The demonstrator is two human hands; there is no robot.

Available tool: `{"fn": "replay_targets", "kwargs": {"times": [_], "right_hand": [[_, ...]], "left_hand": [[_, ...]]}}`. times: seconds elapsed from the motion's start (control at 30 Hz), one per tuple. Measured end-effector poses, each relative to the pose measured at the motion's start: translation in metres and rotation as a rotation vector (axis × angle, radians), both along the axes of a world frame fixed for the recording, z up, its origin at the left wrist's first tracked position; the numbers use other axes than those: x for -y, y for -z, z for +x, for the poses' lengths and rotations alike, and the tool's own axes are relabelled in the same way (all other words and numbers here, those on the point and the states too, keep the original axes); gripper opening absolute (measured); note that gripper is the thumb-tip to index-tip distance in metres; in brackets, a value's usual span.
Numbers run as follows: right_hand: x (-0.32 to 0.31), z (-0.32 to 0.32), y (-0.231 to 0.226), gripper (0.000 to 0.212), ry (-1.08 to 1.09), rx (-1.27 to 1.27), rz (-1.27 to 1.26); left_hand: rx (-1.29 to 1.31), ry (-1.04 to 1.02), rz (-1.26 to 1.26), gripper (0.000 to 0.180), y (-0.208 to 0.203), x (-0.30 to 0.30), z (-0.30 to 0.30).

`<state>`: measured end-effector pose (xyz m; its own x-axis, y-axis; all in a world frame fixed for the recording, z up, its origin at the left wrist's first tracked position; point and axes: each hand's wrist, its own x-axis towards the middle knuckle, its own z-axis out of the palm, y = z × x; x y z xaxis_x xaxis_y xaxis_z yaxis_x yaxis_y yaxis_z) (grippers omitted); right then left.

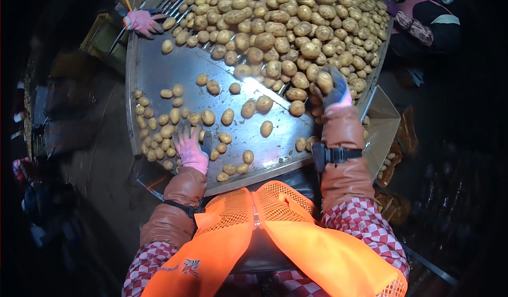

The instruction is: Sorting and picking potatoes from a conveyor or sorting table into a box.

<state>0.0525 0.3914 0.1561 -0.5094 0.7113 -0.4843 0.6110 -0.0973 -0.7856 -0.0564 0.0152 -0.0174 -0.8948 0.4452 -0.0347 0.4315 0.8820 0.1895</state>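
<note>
My left hand point(191, 150), in a pink and grey glove, lies with its fingers spread among small potatoes point(166, 131) at the left of the metal sorting table point(164, 66). At the right edge of the big potato heap point(296, 29), my right hand point(336, 91) has its gloved fingers curled round a potato point(325, 82). Its palm side is hidden. Between my hands several loose potatoes point(266, 128) are scattered over the wet metal.
A co-worker's pink-gloved hand point(143, 23) rests at the table's far left corner. Another person point(423, 21) stands at the far right. An open-topped bin point(382, 119) is beside the right edge, with potatoes near it. The table's front rim point(264, 172) runs close to my body.
</note>
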Motion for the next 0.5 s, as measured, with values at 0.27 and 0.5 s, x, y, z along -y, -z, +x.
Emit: {"fn": "replay_targets", "kwargs": {"times": [0.27,0.5], "right_hand": [[-0.059,-0.072,0.055,0.061,-0.017,0.322,0.638],[-0.002,0.074,0.047,0.038,0.549,-0.953,-0.548]], "left_hand": [[0.048,0.091,0.002,0.056,0.006,-0.01,-0.002],[-0.126,0.168,0.073,0.047,0.006,-0.015,-0.005]]}}
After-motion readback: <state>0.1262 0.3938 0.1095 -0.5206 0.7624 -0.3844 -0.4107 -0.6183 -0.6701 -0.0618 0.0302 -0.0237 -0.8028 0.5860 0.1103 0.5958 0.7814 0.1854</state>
